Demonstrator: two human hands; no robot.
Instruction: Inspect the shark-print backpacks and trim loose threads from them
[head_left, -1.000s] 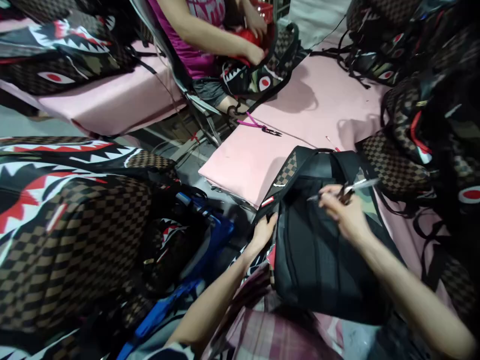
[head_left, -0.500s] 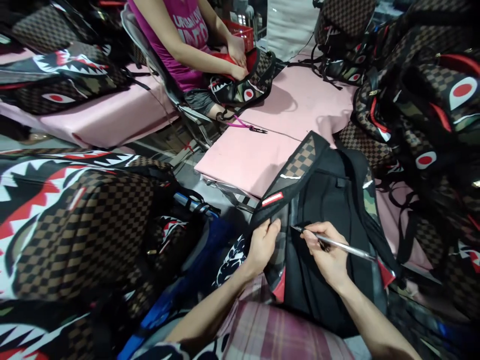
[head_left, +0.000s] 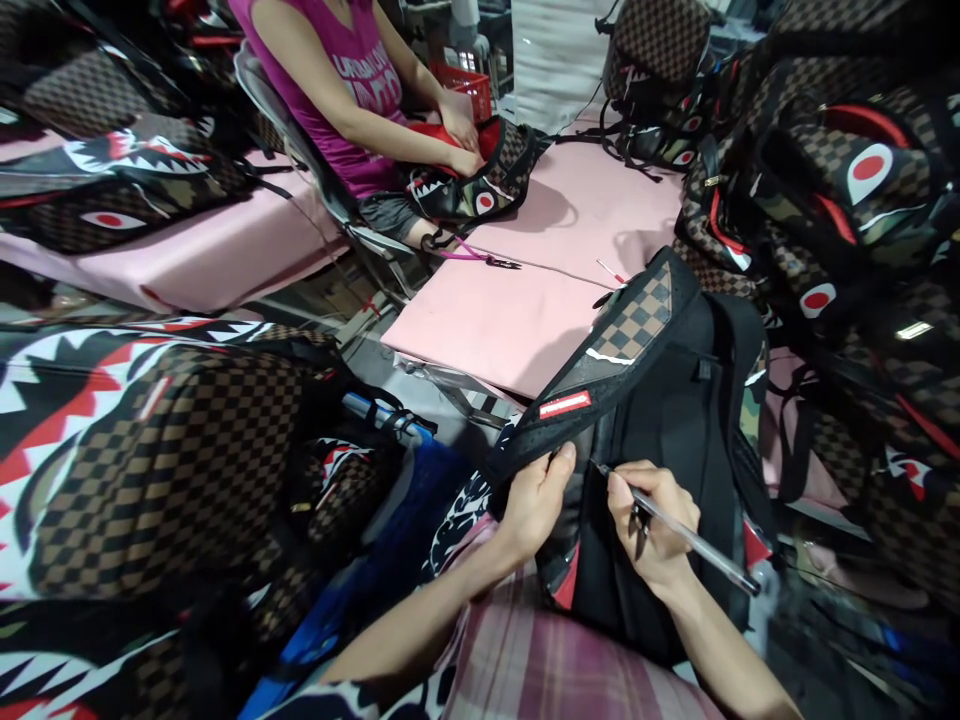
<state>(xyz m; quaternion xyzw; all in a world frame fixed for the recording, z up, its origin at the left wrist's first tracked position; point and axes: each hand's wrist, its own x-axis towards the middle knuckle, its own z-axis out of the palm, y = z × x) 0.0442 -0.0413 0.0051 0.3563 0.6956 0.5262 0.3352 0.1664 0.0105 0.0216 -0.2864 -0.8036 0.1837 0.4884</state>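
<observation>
A black backpack [head_left: 675,430] with a brown checkered shoulder strap [head_left: 634,325] lies on my lap, its back panel facing up. My left hand [head_left: 536,495] pinches the lower end of that strap, just below a small red label [head_left: 564,404]. My right hand [head_left: 652,530] is closed round a silver pen [head_left: 694,540], its tip touching the bag beside the strap. A small dark tool also hangs in the same hand.
A pink-covered table [head_left: 517,310] stretches ahead with a pair of thread snips [head_left: 499,262] on it. A seated person in a magenta top [head_left: 352,90] handles another shark-print bag [head_left: 469,185]. Piles of checkered shark-mouth backpacks stand left [head_left: 165,460] and right [head_left: 840,200].
The backpack has been drawn off the table edge toward my lap and its strap lifted. My right hand came down from above the bag, bringing the pen tip beside my left hand.
</observation>
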